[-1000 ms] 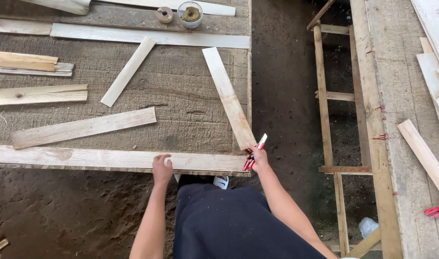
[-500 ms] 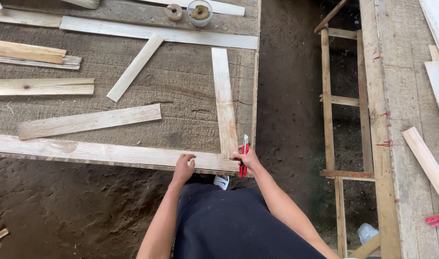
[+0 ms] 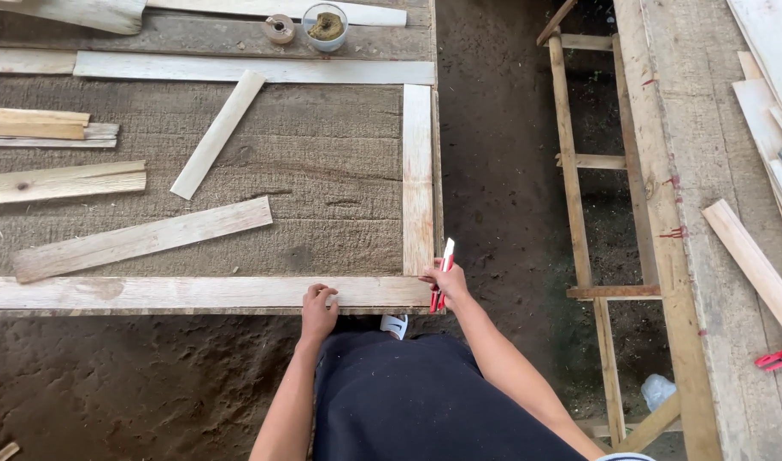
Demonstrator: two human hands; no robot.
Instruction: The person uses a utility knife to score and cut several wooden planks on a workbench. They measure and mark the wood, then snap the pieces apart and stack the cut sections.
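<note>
Three frame slats look laid; the left hand [image 3: 318,309] presses the bottom slat [image 3: 152,293] with bent fingers, the right hand [image 3: 445,282] grips a red-and-white tool [image 3: 442,271] by the side slat [image 3: 417,179], and loose slats [image 3: 143,238] lie left.

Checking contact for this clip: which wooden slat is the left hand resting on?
The left hand rests on the long near-edge slat, lying crosswise; the others lie farther off, untouched by it.

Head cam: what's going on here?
A person crouches at the near edge of a brown panel lying on dirt. The left hand rests on the long wooden strip along that edge. The right hand holds a red-and-white tool at the corner, where an upright strip runs along the panel's right edge. Loose strips lie across the panel.
</note>
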